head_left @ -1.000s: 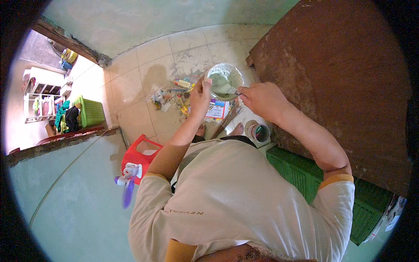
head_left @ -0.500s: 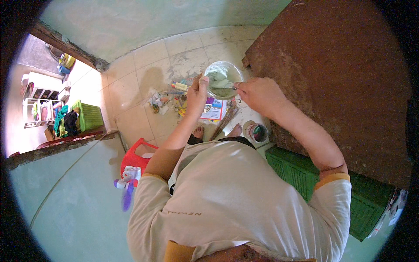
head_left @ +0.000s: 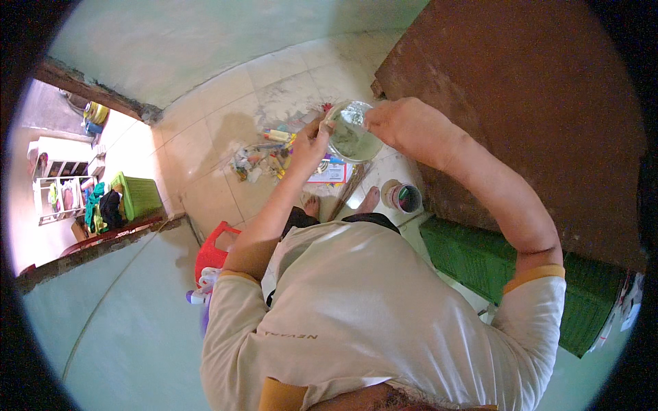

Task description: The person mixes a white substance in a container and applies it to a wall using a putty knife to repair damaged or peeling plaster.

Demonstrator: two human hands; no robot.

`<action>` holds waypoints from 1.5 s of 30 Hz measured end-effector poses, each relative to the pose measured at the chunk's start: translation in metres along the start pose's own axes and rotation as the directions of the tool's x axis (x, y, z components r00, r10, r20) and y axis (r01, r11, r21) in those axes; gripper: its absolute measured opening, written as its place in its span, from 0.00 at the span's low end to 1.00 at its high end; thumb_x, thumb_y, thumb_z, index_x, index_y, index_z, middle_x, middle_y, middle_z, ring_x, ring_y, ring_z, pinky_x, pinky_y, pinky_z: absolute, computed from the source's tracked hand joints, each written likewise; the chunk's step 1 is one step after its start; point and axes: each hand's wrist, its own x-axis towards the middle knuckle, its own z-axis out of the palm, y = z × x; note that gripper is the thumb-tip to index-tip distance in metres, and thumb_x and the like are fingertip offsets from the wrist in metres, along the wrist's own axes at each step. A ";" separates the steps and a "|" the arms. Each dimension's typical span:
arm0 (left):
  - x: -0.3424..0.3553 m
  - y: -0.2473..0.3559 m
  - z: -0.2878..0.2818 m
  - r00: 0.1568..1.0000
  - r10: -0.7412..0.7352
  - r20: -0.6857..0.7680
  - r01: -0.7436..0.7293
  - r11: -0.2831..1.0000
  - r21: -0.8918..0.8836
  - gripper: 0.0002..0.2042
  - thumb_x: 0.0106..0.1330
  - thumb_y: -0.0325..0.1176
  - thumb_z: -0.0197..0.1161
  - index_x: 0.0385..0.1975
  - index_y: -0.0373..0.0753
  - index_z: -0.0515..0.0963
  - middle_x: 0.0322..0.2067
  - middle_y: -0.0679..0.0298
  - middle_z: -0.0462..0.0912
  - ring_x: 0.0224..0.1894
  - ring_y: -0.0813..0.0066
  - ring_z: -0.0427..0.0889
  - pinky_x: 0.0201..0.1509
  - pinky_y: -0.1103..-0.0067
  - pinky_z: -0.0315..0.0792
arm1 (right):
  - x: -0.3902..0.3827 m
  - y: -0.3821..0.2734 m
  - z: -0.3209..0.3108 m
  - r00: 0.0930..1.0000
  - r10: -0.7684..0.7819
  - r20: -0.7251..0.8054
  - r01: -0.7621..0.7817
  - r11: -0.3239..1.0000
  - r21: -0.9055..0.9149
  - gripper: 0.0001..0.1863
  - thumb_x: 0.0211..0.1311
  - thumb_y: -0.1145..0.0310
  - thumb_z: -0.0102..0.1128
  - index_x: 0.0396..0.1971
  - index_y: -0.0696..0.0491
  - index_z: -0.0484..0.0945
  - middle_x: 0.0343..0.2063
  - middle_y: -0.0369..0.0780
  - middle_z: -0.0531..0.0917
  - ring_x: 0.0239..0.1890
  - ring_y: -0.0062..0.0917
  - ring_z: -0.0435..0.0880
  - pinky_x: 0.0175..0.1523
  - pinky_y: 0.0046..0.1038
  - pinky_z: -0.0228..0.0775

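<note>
Above the frame's centre, a round bowl point(head_left: 369, 146) holding pale greenish paste hung over the tiled floor point(head_left: 212, 195). A person's left hand point(head_left: 312, 144) gripped its left rim, fingers curled tight. The right hand point(head_left: 401, 125) bent over the right rim, fingers drawn together; whether they held anything could not be told. Loose clutter point(head_left: 248, 164) lay lower left of the bowl.
</note>
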 end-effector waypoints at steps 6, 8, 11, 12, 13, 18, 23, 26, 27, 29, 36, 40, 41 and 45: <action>0.005 -0.010 -0.001 0.991 -0.056 0.123 0.056 0.998 0.005 0.20 0.72 0.43 0.53 0.54 0.34 0.77 0.43 0.57 0.84 0.46 0.74 0.80 0.52 0.77 0.72 | -0.014 -0.002 -0.019 0.985 0.034 0.166 -0.029 0.999 -0.033 0.10 0.54 0.70 0.54 0.36 0.55 0.80 0.33 0.37 0.77 0.40 0.32 0.80 0.40 0.33 0.77; 0.009 -0.019 0.000 0.992 0.006 0.130 -0.006 1.000 -0.001 0.21 0.71 0.44 0.53 0.54 0.34 0.76 0.43 0.56 0.84 0.46 0.73 0.80 0.52 0.77 0.72 | -0.016 0.001 -0.024 0.983 0.079 0.168 -0.066 0.995 -0.077 0.12 0.55 0.70 0.54 0.38 0.55 0.80 0.34 0.38 0.78 0.41 0.32 0.80 0.40 0.34 0.77; 0.011 -0.011 0.008 0.982 0.008 0.190 -0.008 1.000 -0.004 0.22 0.71 0.45 0.55 0.54 0.34 0.76 0.45 0.55 0.83 0.47 0.71 0.80 0.54 0.76 0.71 | -0.023 -0.002 -0.024 0.973 0.159 0.170 -0.139 0.983 -0.123 0.13 0.55 0.71 0.54 0.41 0.54 0.80 0.34 0.39 0.78 0.40 0.34 0.81 0.39 0.35 0.77; 0.010 -0.012 0.011 0.984 0.017 0.176 -0.017 1.000 0.002 0.23 0.70 0.46 0.55 0.55 0.34 0.76 0.45 0.55 0.83 0.48 0.70 0.80 0.54 0.75 0.71 | -0.025 -0.003 -0.022 0.969 0.181 0.166 -0.160 0.978 -0.130 0.14 0.56 0.72 0.54 0.42 0.53 0.80 0.34 0.39 0.79 0.39 0.34 0.81 0.39 0.35 0.77; 0.009 -0.013 0.014 0.986 0.026 0.162 -0.027 1.000 0.009 0.23 0.70 0.46 0.55 0.55 0.33 0.76 0.46 0.55 0.83 0.49 0.70 0.80 0.55 0.75 0.71 | -0.029 -0.006 -0.019 0.962 0.215 0.171 -0.201 0.975 -0.098 0.11 0.55 0.72 0.54 0.37 0.55 0.81 0.32 0.42 0.80 0.38 0.36 0.83 0.39 0.37 0.78; 0.004 -0.019 0.041 0.998 -0.037 0.048 0.037 0.999 -0.012 0.25 0.69 0.47 0.58 0.56 0.32 0.74 0.50 0.54 0.81 0.53 0.69 0.78 0.58 0.75 0.69 | -0.053 -0.023 -0.001 0.848 0.392 0.356 -0.437 0.898 0.054 0.13 0.59 0.70 0.55 0.43 0.55 0.80 0.30 0.45 0.81 0.35 0.41 0.84 0.39 0.40 0.76; -0.006 -0.033 0.069 1.000 0.005 -0.026 -0.005 1.000 0.019 0.24 0.70 0.46 0.59 0.57 0.33 0.73 0.52 0.55 0.78 0.54 0.70 0.76 0.59 0.75 0.68 | -0.086 -0.032 0.021 0.722 0.602 0.341 -0.690 0.592 0.416 0.16 0.62 0.65 0.55 0.44 0.59 0.81 0.33 0.50 0.84 0.36 0.44 0.84 0.41 0.39 0.76; -0.010 -0.040 0.079 0.999 -0.044 -0.011 0.043 0.996 -0.076 0.24 0.70 0.46 0.57 0.57 0.33 0.72 0.50 0.57 0.78 0.53 0.71 0.75 0.59 0.75 0.67 | -0.106 -0.039 0.051 0.586 0.693 0.419 -0.727 0.222 0.650 0.17 0.63 0.60 0.56 0.44 0.56 0.82 0.34 0.53 0.84 0.38 0.48 0.84 0.45 0.41 0.76; -0.010 -0.040 0.089 1.000 -0.030 -0.004 0.030 0.997 -0.066 0.24 0.71 0.46 0.57 0.58 0.33 0.72 0.50 0.57 0.78 0.53 0.71 0.75 0.58 0.75 0.68 | -0.117 -0.044 0.065 0.521 0.722 0.455 -0.714 0.078 0.695 0.17 0.63 0.58 0.56 0.43 0.54 0.83 0.34 0.55 0.83 0.38 0.50 0.83 0.46 0.42 0.75; -0.010 -0.044 0.098 1.000 -0.010 -0.025 0.009 1.000 -0.027 0.24 0.71 0.45 0.57 0.58 0.33 0.71 0.49 0.58 0.77 0.52 0.70 0.75 0.57 0.75 0.68 | -0.125 -0.054 0.096 0.467 0.766 0.442 -0.713 0.030 0.701 0.20 0.63 0.56 0.56 0.45 0.55 0.82 0.35 0.56 0.83 0.39 0.49 0.83 0.46 0.42 0.75; -0.007 -0.086 0.127 0.999 0.040 0.001 -0.040 0.996 0.080 0.24 0.72 0.44 0.55 0.60 0.32 0.69 0.51 0.56 0.75 0.53 0.68 0.74 0.60 0.73 0.66 | -0.127 -0.064 0.128 0.546 0.764 0.344 -0.822 0.408 0.398 0.18 0.64 0.63 0.56 0.48 0.60 0.78 0.36 0.51 0.83 0.37 0.42 0.85 0.41 0.37 0.78; -0.013 -0.093 0.148 0.999 -0.034 0.026 0.032 0.998 0.058 0.24 0.71 0.43 0.56 0.60 0.32 0.69 0.51 0.54 0.75 0.54 0.65 0.73 0.60 0.72 0.65 | -0.132 -0.076 0.133 0.605 0.742 0.289 -0.791 0.520 0.323 0.13 0.56 0.68 0.56 0.37 0.61 0.79 0.30 0.46 0.83 0.31 0.37 0.86 0.36 0.38 0.79; -0.013 -0.095 0.155 0.999 -0.007 0.039 0.003 0.995 0.096 0.24 0.71 0.43 0.56 0.61 0.33 0.69 0.51 0.53 0.75 0.54 0.64 0.73 0.60 0.72 0.65 | -0.135 -0.077 0.135 0.597 0.737 0.316 -0.796 0.496 0.348 0.12 0.58 0.67 0.55 0.36 0.61 0.79 0.30 0.46 0.83 0.30 0.38 0.86 0.35 0.38 0.79; -0.022 -0.107 0.179 0.995 0.087 0.047 -0.094 0.979 0.182 0.25 0.70 0.42 0.56 0.62 0.33 0.68 0.51 0.52 0.75 0.54 0.62 0.73 0.60 0.72 0.65 | -0.145 -0.070 0.163 0.502 0.809 0.307 -0.764 0.249 0.595 0.14 0.66 0.66 0.51 0.42 0.60 0.79 0.25 0.47 0.81 0.28 0.38 0.84 0.30 0.35 0.76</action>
